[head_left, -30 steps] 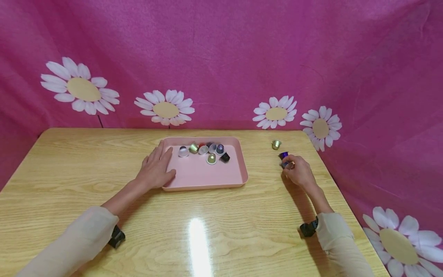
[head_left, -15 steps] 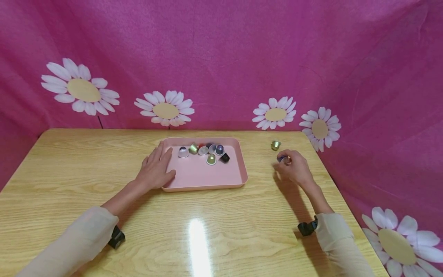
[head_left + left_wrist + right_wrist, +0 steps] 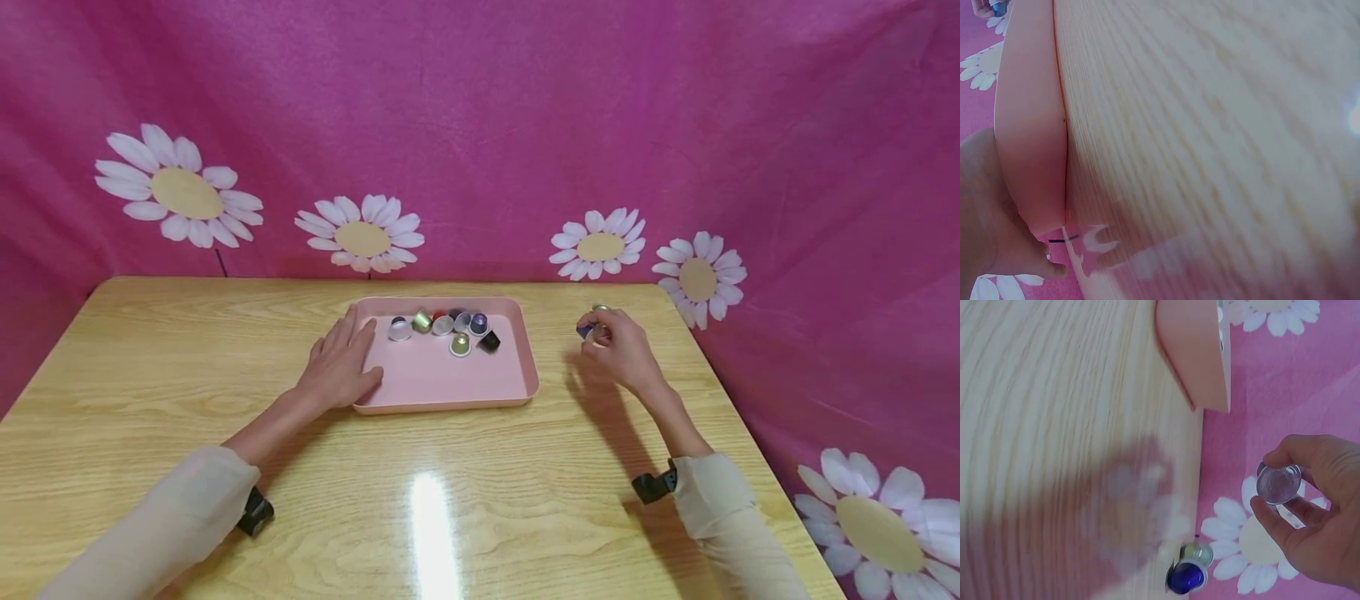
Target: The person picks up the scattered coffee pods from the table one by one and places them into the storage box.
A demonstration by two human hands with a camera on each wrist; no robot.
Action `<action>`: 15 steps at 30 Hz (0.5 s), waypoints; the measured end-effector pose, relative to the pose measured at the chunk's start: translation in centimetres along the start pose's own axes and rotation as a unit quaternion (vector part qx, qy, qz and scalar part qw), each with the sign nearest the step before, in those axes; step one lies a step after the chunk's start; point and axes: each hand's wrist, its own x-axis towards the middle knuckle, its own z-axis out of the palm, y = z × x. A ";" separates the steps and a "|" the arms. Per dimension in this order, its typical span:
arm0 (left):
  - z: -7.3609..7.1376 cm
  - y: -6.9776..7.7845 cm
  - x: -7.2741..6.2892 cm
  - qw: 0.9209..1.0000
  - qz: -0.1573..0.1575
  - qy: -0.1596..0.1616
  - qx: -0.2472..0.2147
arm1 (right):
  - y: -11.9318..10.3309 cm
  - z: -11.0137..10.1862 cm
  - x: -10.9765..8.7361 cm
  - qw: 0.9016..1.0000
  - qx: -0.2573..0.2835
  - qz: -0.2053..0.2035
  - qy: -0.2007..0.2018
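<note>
My right hand (image 3: 630,354) pinches a dark blue coffee capsule (image 3: 585,331) between thumb and fingers, raised over the table right of the tray. In the right wrist view, the silvery lid of the held capsule (image 3: 1279,486) faces the camera. A shiny blue capsule (image 3: 1186,577) and a pale gold-green capsule (image 3: 1202,552) stand close together on the table; the right hand mostly covers them in the head view. My left hand (image 3: 337,367) rests with spread, extended fingers over the left rim of the pink tray (image 3: 442,387).
Several capsules lie toward the tray's back, among them a green-gold capsule (image 3: 460,344), a black capsule (image 3: 489,341) and a purple capsule (image 3: 478,323). The wooden table (image 3: 300,517) ends at a pink curtain (image 3: 480,150) with daisies behind and to the right.
The right hand has lifted the dark blue capsule from beside the other blue one and carried it left and toward the back. The left hand stays on the tray.
</note>
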 end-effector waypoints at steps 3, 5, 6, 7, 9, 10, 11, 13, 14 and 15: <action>0.0 0.0 0.0 1.000 0.000 0.000 0.003 | -0.7 0.2 0.3 1.000 0.028 -0.006 -0.004; 0.0 0.0 0.0 1.000 0.001 0.001 0.004 | -1.2 0.3 0.4 0.999 0.044 -0.004 -0.006; 0.0 0.0 0.0 1.000 0.001 0.001 0.005 | -1.4 0.4 0.4 0.999 0.048 -0.003 -0.006; 0.0 0.0 0.0 1.000 0.002 0.001 0.006 | -1.7 0.5 0.5 0.999 0.051 -0.003 -0.005; 0.0 0.0 0.0 1.000 0.004 0.002 0.008 | -2.2 0.6 0.6 0.998 0.056 -0.002 -0.002; 0.1 0.0 -0.1 1.000 0.004 0.003 0.009 | -2.5 0.7 0.7 0.998 0.060 -0.001 -0.003; 0.1 0.0 -0.1 1.000 0.005 0.003 0.011 | -2.7 0.8 0.8 0.998 0.063 -0.002 -0.003; 0.1 0.0 -0.1 1.000 0.005 0.002 0.012 | -3.2 1.1 1.0 0.997 0.071 -0.003 -0.006; 0.1 0.0 -0.1 1.000 0.004 0.002 0.012 | -3.4 1.2 1.0 0.997 0.074 -0.004 -0.008; 0.1 0.0 -0.1 1.000 0.003 0.001 0.012 | -3.6 1.3 1.1 0.997 0.078 -0.003 -0.012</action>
